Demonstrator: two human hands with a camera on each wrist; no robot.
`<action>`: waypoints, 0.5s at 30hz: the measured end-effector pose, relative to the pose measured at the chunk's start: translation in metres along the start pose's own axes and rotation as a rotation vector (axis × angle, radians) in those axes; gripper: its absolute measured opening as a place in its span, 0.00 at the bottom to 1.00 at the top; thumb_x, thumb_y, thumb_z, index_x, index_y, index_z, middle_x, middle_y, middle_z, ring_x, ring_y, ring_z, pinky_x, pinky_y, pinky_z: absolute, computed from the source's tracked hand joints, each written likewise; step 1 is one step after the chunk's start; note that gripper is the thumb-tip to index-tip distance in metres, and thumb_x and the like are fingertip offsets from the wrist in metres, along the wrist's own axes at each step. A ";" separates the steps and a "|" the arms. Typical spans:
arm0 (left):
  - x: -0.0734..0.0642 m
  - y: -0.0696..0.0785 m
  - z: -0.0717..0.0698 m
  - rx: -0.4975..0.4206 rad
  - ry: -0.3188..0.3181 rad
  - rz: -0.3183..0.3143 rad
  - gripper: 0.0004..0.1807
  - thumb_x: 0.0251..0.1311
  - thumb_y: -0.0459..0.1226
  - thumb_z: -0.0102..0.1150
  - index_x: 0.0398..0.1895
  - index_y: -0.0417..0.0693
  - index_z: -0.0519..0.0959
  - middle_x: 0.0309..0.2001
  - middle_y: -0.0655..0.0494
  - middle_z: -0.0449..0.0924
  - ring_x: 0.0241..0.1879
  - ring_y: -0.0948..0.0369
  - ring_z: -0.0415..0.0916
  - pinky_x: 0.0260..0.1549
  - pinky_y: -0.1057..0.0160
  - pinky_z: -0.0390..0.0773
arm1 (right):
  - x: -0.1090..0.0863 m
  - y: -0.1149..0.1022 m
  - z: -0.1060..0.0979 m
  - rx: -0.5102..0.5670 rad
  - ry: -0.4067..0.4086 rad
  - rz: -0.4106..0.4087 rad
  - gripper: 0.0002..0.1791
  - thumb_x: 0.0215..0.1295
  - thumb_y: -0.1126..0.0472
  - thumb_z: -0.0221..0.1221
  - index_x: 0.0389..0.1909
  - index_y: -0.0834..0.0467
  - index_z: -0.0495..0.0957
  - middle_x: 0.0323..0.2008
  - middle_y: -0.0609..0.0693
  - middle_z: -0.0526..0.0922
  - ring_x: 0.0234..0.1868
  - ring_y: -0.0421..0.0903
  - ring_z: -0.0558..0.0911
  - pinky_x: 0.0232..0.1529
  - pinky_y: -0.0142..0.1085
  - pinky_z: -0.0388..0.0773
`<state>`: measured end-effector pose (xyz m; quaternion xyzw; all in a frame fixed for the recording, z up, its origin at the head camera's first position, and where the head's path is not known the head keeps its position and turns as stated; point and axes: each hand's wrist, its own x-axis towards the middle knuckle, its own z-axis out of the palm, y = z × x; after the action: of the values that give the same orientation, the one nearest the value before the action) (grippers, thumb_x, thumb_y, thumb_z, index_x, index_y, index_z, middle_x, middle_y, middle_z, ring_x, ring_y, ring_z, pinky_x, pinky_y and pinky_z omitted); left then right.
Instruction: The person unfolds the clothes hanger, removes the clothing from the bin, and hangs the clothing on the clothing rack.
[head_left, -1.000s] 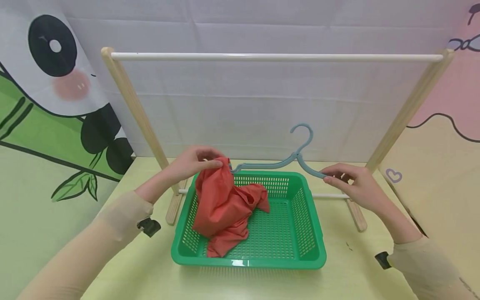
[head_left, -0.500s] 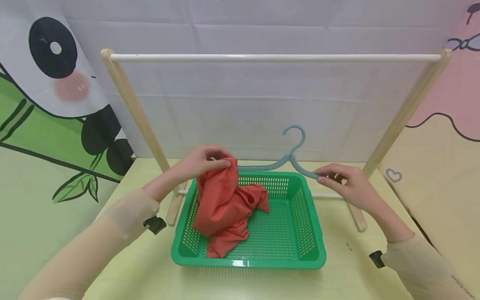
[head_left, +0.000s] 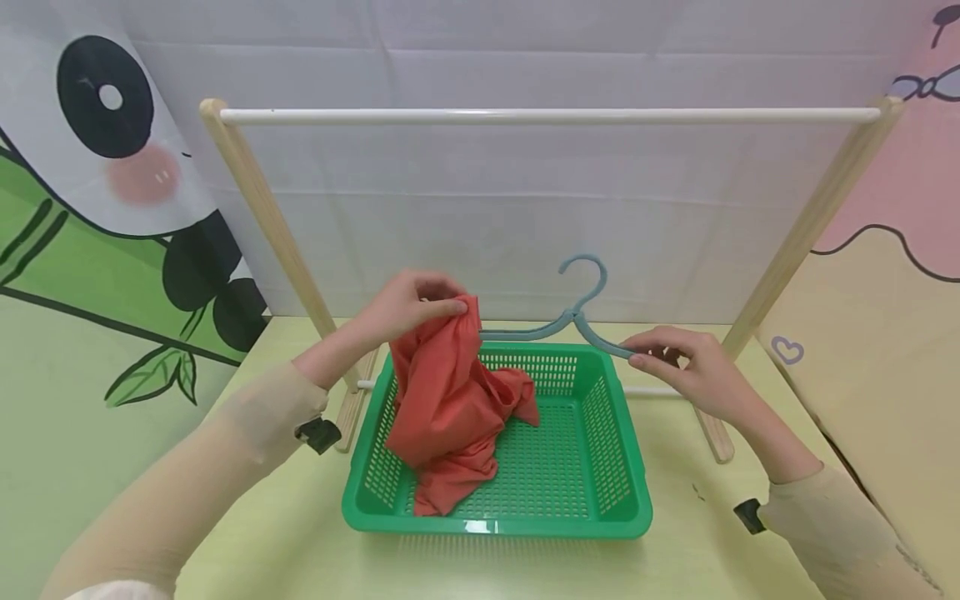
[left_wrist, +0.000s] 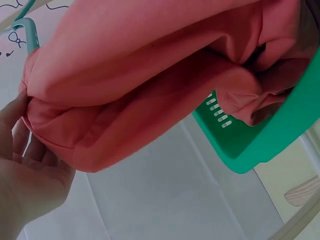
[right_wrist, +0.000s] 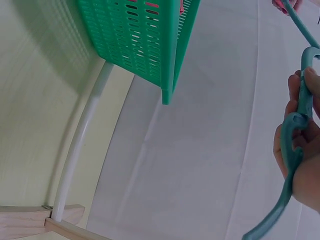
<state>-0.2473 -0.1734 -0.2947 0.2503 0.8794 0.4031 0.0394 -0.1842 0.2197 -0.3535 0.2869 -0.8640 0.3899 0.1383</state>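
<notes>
My left hand (head_left: 412,307) pinches the upper edge of a red garment (head_left: 450,408) between thumb and fingers. Most of the cloth hangs down in loose folds into the green basket (head_left: 636,483). A blue-green clothes hanger (head_left: 528,335) spans the gap between my hands, hook upward. Its left arm runs into the red cloth at my left fingers, so that end is hidden. Its right arm is held in my right hand (head_left: 686,362). In the right wrist view the fingers and thumb grip the hanger (right_wrist: 304,100) near its notched end. In the left wrist view, the garment (left_wrist: 125,95) drapes from my fingertips.
Behind the basket stands a rack with a white top rod (head_left: 555,117) and wooden side posts (head_left: 273,217). A lower white bar (head_left: 660,392) runs behind the basket. All of it stands on a pale yellow table (head_left: 270,517), with a printed cloth backdrop behind.
Both hands have shifted: my left hand right and slightly up, my right hand slightly left. The hanger slid left, and its notched left end, visible earlier, is now inside the red cloth.
</notes>
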 end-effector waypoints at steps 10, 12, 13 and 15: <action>0.003 0.009 0.004 0.029 -0.065 0.048 0.10 0.65 0.45 0.63 0.46 0.58 0.86 0.43 0.59 0.88 0.43 0.62 0.82 0.44 0.60 0.80 | 0.008 -0.005 0.005 -0.031 -0.010 0.005 0.11 0.64 0.65 0.64 0.45 0.50 0.85 0.31 0.42 0.83 0.24 0.35 0.73 0.25 0.28 0.71; 0.005 0.013 0.005 0.019 -0.062 0.058 0.10 0.65 0.45 0.63 0.46 0.58 0.86 0.43 0.59 0.87 0.43 0.62 0.82 0.44 0.60 0.80 | 0.009 -0.006 0.007 -0.019 -0.021 0.002 0.11 0.64 0.64 0.64 0.45 0.49 0.85 0.32 0.43 0.84 0.25 0.35 0.73 0.26 0.27 0.72; 0.005 0.015 0.006 0.014 -0.059 0.056 0.10 0.65 0.45 0.63 0.47 0.58 0.86 0.43 0.59 0.87 0.43 0.63 0.82 0.44 0.60 0.80 | 0.009 -0.007 0.008 -0.013 -0.026 -0.001 0.11 0.64 0.65 0.64 0.45 0.50 0.85 0.33 0.43 0.84 0.25 0.35 0.73 0.26 0.27 0.72; 0.006 0.019 0.007 -0.010 -0.050 0.052 0.11 0.65 0.45 0.63 0.47 0.58 0.85 0.44 0.59 0.87 0.44 0.63 0.82 0.45 0.60 0.80 | 0.010 -0.007 0.009 -0.007 -0.031 0.000 0.10 0.64 0.65 0.64 0.45 0.50 0.85 0.34 0.43 0.84 0.26 0.35 0.74 0.27 0.27 0.72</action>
<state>-0.2428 -0.1549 -0.2849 0.2831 0.8693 0.4018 0.0522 -0.1881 0.2052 -0.3510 0.2926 -0.8673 0.3824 0.1260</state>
